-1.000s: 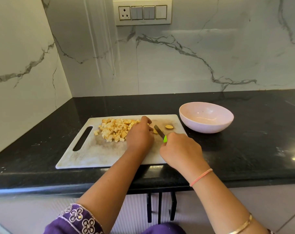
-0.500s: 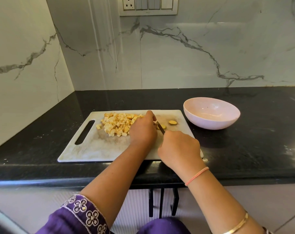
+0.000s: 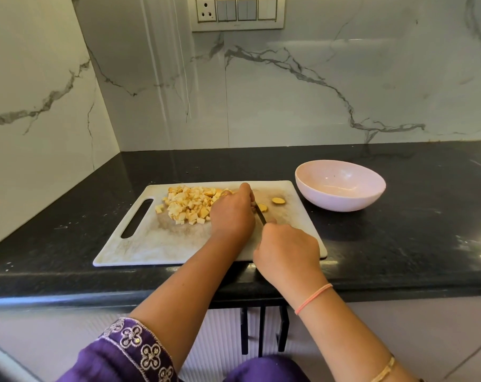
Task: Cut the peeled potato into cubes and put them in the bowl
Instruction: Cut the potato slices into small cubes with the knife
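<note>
A white cutting board (image 3: 162,244) lies on the black counter. A heap of potato cubes (image 3: 188,205) sits on its far left part. My left hand (image 3: 232,213) curls over a potato piece (image 3: 262,207) beside the heap; most of that piece is hidden. My right hand (image 3: 287,249) grips a knife (image 3: 260,215) whose dark blade lies against that piece. A small round potato slice (image 3: 278,200) lies loose near the board's far right corner. The pale pink bowl (image 3: 341,201) stands just right of the board, with nothing in it.
Marble walls close the corner at left and behind. A switch panel (image 3: 238,12) hangs on the back wall. The counter's front edge (image 3: 123,288) runs just below the board. Bare black counter (image 3: 426,230) extends to the right of the bowl.
The knife's green handle end, visible a second ago, is now hidden in my right hand, and the blade has come down beside my left fingers. The camera has tilted slightly.
</note>
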